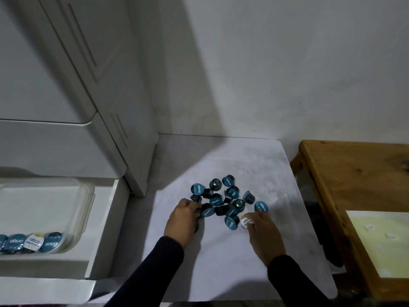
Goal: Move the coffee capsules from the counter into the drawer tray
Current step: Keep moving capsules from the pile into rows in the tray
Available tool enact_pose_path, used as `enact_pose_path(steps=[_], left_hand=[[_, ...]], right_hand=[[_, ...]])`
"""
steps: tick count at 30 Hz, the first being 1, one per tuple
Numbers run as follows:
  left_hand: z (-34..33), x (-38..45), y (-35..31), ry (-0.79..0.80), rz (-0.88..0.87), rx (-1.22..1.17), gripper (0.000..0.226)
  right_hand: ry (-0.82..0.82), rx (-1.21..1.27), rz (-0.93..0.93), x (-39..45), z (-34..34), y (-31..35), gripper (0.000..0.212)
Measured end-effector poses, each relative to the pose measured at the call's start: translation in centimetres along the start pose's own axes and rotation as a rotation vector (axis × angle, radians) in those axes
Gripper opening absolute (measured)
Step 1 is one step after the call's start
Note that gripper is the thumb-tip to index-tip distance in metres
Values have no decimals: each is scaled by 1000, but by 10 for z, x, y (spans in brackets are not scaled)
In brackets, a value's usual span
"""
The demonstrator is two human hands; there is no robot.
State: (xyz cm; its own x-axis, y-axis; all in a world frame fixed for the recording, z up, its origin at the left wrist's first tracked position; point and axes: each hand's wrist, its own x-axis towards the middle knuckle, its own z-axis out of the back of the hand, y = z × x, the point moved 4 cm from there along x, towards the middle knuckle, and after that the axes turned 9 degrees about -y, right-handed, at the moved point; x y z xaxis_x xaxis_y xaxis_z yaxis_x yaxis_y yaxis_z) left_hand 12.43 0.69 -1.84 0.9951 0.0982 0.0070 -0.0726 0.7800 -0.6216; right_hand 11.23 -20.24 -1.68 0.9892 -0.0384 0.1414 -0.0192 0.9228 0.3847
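Note:
A heap of several blue-lidded coffee capsules (223, 200) lies on the white counter (221, 262). My left hand (182, 220) rests at the heap's left edge, fingers curled around dark capsules. My right hand (263, 233) sits at the heap's lower right, fingers on a white-lidded capsule (245, 221). To the left, an open drawer (106, 229) holds a clear plastic tray (84, 209). A row of capsules (31, 241) lies along the tray's near side, blue-lidded with one white-lidded.
White cabinet doors (66, 85) rise behind the drawer. A grey wall (287, 63) backs the counter. A wooden table (354, 185) with a pale sheet (385, 242) stands to the right, across a narrow dark gap.

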Motion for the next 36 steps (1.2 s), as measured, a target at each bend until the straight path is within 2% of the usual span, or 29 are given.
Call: enact_pose_path(steps=[4,8,18,23,27,30,33,36], left_hand=[[1,0,-2,13,52,-133,35],[1,-2,-2,36,30,-119,40],[-3,1,8,-80,84,-141,12],[2,-1,7,-82,132,-226,18],[27,-4,-4,-165,166,-362,17],[55,-5,-13,-183,160,-484,21],[93,-7,-18,-187,112,-529,28],[139,-11,-14,-184,61,-550,29]], right_hand=[[33,92,-110,2,-4,-8,26],[43,112,-98,3,-5,-9,26],[-27,285,-226,0,3,-10,18],[-62,354,-274,4,20,-1,23],[-95,456,-293,16,40,18,21],[-64,650,-311,23,51,38,28],[7,858,-305,28,64,72,24],[80,956,-276,33,74,115,22]])
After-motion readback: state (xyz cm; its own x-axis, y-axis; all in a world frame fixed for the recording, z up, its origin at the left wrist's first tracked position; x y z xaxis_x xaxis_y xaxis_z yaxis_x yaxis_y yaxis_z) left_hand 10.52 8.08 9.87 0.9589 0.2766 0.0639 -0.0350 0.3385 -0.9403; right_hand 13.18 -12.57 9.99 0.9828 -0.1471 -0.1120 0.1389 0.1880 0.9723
